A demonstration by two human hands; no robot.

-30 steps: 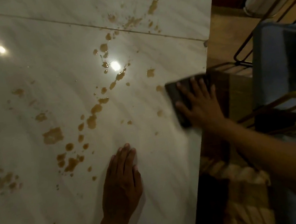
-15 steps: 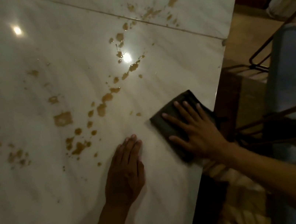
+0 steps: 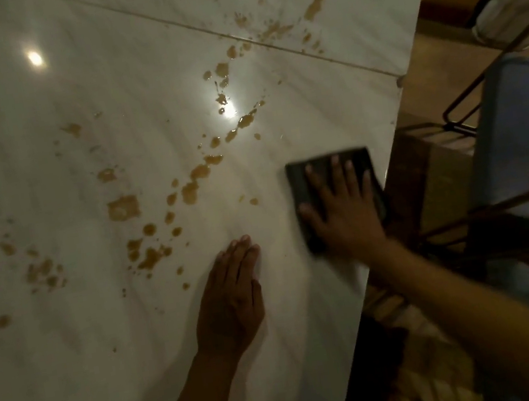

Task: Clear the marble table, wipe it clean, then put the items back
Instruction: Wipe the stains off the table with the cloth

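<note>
While the brown spills (image 3: 192, 191) wait, I watch wiping at the table's right edge.
Right hand (image 3: 344, 212), fingers flat and spread, presses the dark cloth (image 3: 300, 173), back near the marble table (image 3: 75, 369) edge after sweeping inward; left hand (image 3: 230, 302) stays flat, holding nothing. Most stains remain.

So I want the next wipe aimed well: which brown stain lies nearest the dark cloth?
The small brown spot just left of the dark cloth under the right hand; the other brown stains lie farther left or farther up the marble table.
</note>
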